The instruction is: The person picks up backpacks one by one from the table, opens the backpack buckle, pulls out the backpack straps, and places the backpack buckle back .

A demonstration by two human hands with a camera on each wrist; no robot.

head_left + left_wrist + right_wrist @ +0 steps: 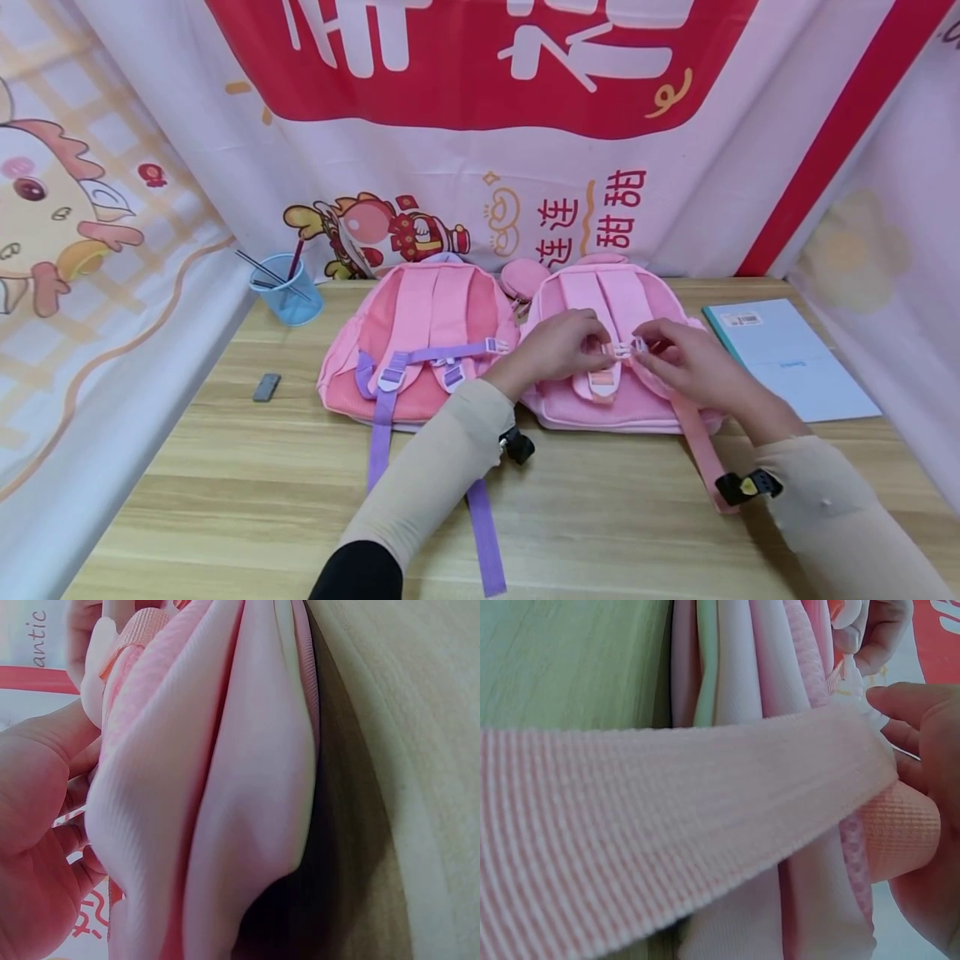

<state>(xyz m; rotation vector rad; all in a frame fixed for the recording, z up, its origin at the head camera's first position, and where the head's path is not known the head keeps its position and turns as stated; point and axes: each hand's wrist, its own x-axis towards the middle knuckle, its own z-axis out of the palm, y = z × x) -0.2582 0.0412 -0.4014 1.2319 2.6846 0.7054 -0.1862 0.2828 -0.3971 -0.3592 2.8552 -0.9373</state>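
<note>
A pink backpack point(592, 414) lies with its strap side up in the head view. My left hand point(558, 346) pinches one side of its white plastic chest buckle point(621, 350). From the other side my right hand point(697, 367) pinches the buckle's other part. The parts sit close together; whether they are joined I cannot tell. A peach webbing strap point(701, 450) hangs from the bag's right side onto the table, and crosses the right wrist view in front of the right hand point(934, 750). In the left wrist view, the bag's side point(165, 795) hides some of the left fingers.
Another pink backpack point(416, 400) with purple straps point(487, 533) lies to the left. A blue pen cup point(296, 307), a grey eraser-like block point(266, 387) and a light blue notebook point(795, 358) are on the wooden table point(247, 500). A printed cloth point(420, 150) hangs behind.
</note>
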